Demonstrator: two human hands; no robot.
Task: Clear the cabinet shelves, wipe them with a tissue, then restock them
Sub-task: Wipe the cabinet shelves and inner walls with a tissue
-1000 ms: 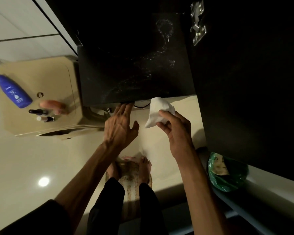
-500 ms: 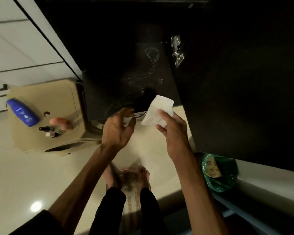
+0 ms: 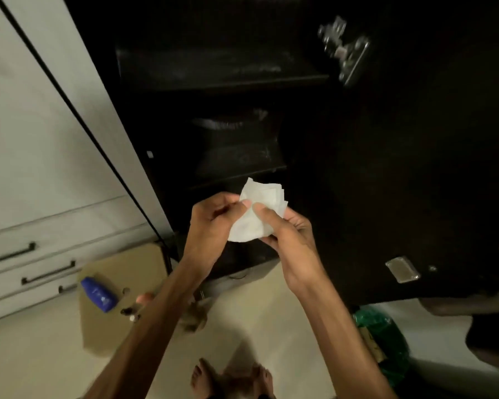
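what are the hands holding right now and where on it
Both hands hold a white tissue: the left hand pinches its left edge, the right hand grips its right side, thumb on top.

There is just one camera, up on the person's head. It looks forward and down, close to both hands, at the dark cabinet (image 3: 242, 110) and the floor (image 3: 257, 326).
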